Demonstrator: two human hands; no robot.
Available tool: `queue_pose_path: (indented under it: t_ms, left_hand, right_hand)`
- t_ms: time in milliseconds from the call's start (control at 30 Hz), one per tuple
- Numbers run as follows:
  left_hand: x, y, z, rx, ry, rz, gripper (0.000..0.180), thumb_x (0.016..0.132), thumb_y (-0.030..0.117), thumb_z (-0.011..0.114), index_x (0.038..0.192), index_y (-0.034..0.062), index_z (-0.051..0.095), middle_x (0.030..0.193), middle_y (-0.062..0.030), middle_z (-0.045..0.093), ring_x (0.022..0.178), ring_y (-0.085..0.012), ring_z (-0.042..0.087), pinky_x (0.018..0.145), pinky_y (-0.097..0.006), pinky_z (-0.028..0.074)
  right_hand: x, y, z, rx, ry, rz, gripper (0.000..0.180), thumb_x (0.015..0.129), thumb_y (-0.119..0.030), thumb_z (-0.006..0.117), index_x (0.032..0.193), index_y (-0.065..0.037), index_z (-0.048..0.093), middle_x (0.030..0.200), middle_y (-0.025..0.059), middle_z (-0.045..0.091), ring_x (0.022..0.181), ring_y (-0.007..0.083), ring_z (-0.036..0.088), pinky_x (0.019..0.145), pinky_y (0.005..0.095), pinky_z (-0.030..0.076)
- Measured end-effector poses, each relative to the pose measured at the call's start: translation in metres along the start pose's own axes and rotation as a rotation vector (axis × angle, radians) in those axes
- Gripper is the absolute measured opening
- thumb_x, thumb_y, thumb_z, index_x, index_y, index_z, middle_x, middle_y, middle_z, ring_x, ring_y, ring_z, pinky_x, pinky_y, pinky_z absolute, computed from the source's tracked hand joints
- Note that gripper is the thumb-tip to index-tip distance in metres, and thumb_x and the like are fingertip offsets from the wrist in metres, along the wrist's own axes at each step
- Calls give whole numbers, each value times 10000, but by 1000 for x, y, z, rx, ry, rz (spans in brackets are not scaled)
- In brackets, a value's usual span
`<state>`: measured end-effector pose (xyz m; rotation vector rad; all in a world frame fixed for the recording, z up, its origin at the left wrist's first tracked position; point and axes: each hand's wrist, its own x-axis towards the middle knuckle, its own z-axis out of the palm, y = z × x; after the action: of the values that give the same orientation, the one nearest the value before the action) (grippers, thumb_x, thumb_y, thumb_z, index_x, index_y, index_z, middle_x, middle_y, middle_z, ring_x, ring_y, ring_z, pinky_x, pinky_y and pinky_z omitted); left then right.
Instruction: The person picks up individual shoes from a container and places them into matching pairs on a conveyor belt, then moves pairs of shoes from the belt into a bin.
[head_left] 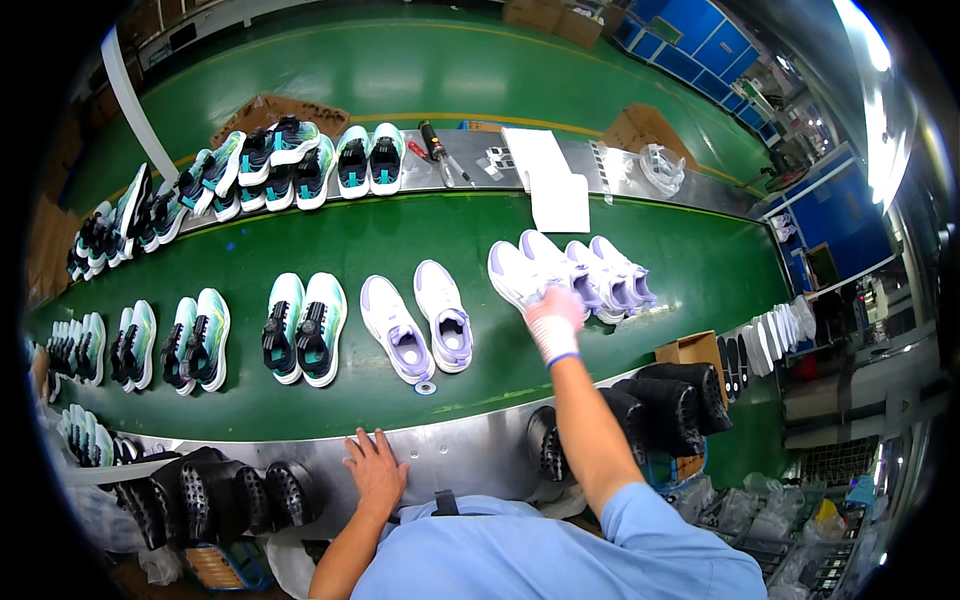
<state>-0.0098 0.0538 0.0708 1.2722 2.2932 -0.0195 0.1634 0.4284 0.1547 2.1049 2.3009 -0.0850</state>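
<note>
My left hand (377,470) lies flat on the metal edge (440,450) of the bench, fingers spread, holding nothing. My right hand (555,315), in a pale knitted glove, reaches over the green belt and touches the near end of a white and lavender sneaker (511,270). Its fingertips are blurred, so any grip is unclear. More sneakers of that kind (600,270) stand close together just right of it. Left of that hand, a separate white and lavender pair (443,310) sits toes away from me, with a small round disc (426,387) at one heel.
Teal and black sneakers (322,330) stand in pairs along the belt's left. Others crowd the far metal ledge (480,180), beside a screwdriver (432,140) and white paper sheets (558,200). Black shoe lasts (665,410) hang along the near edge, with a cardboard box (690,350) nearby.
</note>
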Motion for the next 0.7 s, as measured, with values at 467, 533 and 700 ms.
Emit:
queue_pose_path:
  t_ms: [467, 533, 700]
  left_hand:
    - [37, 3, -11, -386, 246, 6, 865, 817, 374, 808, 1477, -31, 424, 1496, -330, 412, 1394, -509, 380, 1130, -583, 373]
    - [72, 19, -26, -518, 299, -39, 907, 817, 373, 806, 1495, -56, 383, 1486, -339, 421, 1385, -489, 399, 1163, -506, 353]
    - [159, 50, -46, -844, 250, 95, 1003, 760, 296, 852, 1552, -33, 332, 1498, -301, 426, 1413, -424, 406, 1179, -449, 347]
  right_hand:
    - [78, 54, 44, -112, -360, 34, 578, 781, -507, 744, 1189, -98, 731, 1224, 170, 721, 1144, 336, 691, 989, 414, 543]
    - [66, 39, 49, -45, -329, 14, 435, 804, -347, 679, 1152, -90, 732, 1180, 199, 724, 1117, 353, 696, 973, 436, 548]
    - [35, 13, 48, -88, -387, -131, 406, 837, -359, 653, 1137, -99, 738, 1173, 175, 730, 1109, 344, 698, 970, 430, 547]
